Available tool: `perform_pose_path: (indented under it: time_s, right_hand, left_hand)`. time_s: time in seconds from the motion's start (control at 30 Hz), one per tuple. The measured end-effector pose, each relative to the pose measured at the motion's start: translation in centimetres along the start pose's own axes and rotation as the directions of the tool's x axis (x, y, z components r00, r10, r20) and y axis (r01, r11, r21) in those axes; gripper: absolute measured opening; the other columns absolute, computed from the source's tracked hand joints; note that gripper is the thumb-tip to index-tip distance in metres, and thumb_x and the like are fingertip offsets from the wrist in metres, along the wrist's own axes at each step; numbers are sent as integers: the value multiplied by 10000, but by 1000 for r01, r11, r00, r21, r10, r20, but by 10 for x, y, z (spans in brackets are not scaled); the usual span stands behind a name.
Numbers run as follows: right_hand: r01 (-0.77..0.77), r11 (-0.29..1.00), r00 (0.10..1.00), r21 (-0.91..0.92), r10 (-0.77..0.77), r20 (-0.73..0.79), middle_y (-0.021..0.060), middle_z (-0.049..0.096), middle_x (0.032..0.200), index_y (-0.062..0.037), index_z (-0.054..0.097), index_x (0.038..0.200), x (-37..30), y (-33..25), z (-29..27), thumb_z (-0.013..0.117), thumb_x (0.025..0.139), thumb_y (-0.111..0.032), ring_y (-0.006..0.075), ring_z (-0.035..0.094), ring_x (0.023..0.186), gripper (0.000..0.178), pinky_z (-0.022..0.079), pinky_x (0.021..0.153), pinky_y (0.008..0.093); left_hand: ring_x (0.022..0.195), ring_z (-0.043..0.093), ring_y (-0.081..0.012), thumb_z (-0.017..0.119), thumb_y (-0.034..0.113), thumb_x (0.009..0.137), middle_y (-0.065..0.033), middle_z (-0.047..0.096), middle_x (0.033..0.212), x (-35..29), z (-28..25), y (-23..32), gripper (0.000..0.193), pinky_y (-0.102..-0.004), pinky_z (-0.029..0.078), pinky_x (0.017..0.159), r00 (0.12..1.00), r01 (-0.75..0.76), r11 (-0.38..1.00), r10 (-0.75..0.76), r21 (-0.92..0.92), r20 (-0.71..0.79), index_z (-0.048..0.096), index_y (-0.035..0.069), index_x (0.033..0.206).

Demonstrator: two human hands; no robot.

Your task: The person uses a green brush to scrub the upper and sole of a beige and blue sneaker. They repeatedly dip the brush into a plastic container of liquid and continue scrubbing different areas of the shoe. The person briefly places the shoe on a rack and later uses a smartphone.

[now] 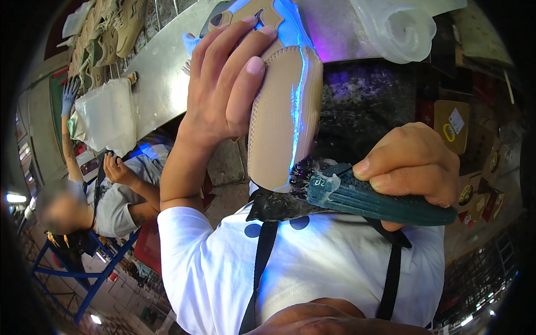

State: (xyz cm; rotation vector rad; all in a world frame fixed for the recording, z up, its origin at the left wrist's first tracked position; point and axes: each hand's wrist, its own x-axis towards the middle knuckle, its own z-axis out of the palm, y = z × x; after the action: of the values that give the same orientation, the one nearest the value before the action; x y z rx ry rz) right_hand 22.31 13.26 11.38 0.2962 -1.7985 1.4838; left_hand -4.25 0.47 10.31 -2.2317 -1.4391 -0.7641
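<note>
My left hand [220, 84] is closed over a tan shoe [273, 123] with blue parts, fingers spread across its upper side. The shoe's stitched tan end points toward my body. A bright blue glowing line runs along its edge. My right hand [416, 162] grips a dark teal brush [379, 198] from above, its thumb and fingers along the handle. Whitish residue sticks to the brush's front end. Its dark bristles [301, 174] reach the near end of the shoe's glowing edge; whether they press on it I cannot tell.
A metal table [159, 78] extends ahead, with a rolled translucent plastic sheet [410, 33] at its far right. A translucent plastic box [106, 114] stands left. Several tan shoes [128, 28] lie on a rack at far left. A co-worker in grey [120, 204] reaches a gloved hand [70, 95] toward them.
</note>
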Motion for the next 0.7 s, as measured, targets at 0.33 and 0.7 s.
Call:
perform_pose_path:
  time_s: [0.33,0.7]
  right_hand:
    - [62,892,988,-447,-118,-100,157,705,878,5,613,956,19,-36,19,764,903,-254,214,671,595,304,416,442,278]
    - [128,854,974,-504,-13,226,239,716,898,40,656,980,110,-50,-31,767,864,-99,236,685,636,212,527,511,294]
  left_hand:
    - [1169,616,-446,750,120,822,-260,604,1337,18,-8,0,711,-577,474,980,985,171,985,-171,-13,35,378,-17,1413]
    - [1255,571,-380,879,282,667,-164,608,1380,42,-23,-17,894,-459,427,1077,928,357,933,-349,-44,128,471,5,1413]
